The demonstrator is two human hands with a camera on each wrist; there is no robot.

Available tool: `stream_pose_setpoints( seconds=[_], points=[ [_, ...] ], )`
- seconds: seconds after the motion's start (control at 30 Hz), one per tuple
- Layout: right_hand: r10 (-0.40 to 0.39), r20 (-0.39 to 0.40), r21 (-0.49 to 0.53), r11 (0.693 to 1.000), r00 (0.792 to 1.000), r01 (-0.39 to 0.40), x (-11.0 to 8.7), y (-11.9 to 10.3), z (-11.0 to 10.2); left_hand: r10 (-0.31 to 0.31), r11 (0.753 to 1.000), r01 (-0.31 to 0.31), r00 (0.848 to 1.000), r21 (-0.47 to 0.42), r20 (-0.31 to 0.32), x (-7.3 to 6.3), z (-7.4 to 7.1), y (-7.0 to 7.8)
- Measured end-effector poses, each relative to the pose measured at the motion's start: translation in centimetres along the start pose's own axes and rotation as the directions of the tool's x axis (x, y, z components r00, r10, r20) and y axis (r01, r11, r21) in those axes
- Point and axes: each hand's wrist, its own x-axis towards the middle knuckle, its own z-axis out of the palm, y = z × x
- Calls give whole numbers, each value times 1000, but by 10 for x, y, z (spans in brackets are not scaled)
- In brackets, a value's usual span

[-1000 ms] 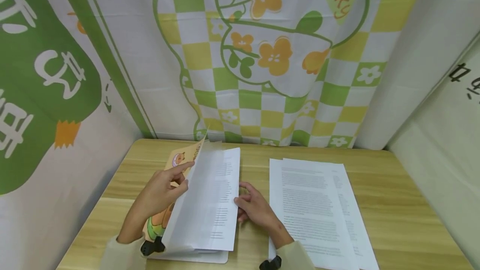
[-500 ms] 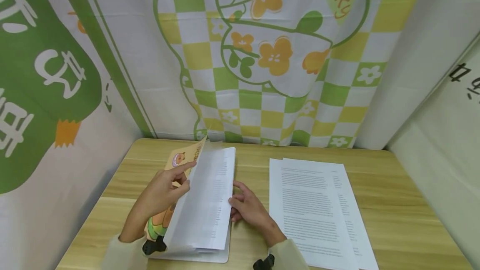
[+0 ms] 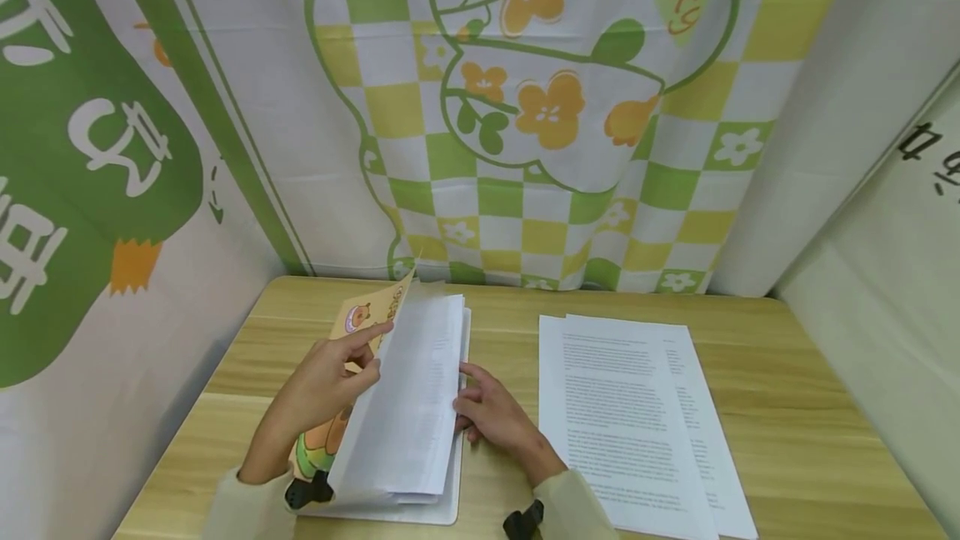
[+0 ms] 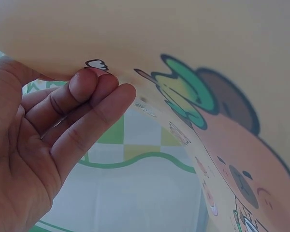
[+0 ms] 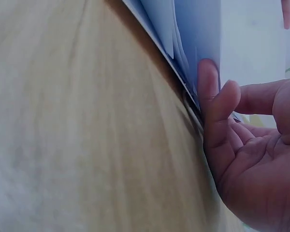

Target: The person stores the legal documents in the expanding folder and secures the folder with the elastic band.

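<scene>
Partly, left hand (image 3: 326, 373) hides folder cover (image 3: 357, 317); right hand (image 3: 491, 413) grips sheet (image 3: 423, 415), print (image 3: 438, 369) unreadable.

"What colour is the cover (image 4: 208, 82)?"
"Peach, printed with cartoon animals in brown, pink and green."
"And the sheets inside (image 3: 446, 373)?"
"White with grey print, like the loose sheets (image 3: 615, 407)."
"The tabletop (image 3: 787, 407)?"
"Yellowish wood, streaked with grain."
"The curtain (image 3: 543, 190) behind?"
"Green, yellow and white checks, plus orange flowers. The sleeves (image 3: 251, 511) are cream."
</scene>
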Motion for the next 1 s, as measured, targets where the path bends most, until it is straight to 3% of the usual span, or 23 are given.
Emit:
stream_pose_setpoints(
  seconds=[0.6, 1.0],
  points=[
    [-5, 10, -168, 986, 1000, 6, 11, 3, 7, -8, 1000, 8, 1000, -6, 3, -1, 1, -1],
    [-2, 5, -208, 978, 1000, 3, 12, -2, 9, 4, 1000, -4, 1000, -10, 0, -1, 1, 0]
  ],
)
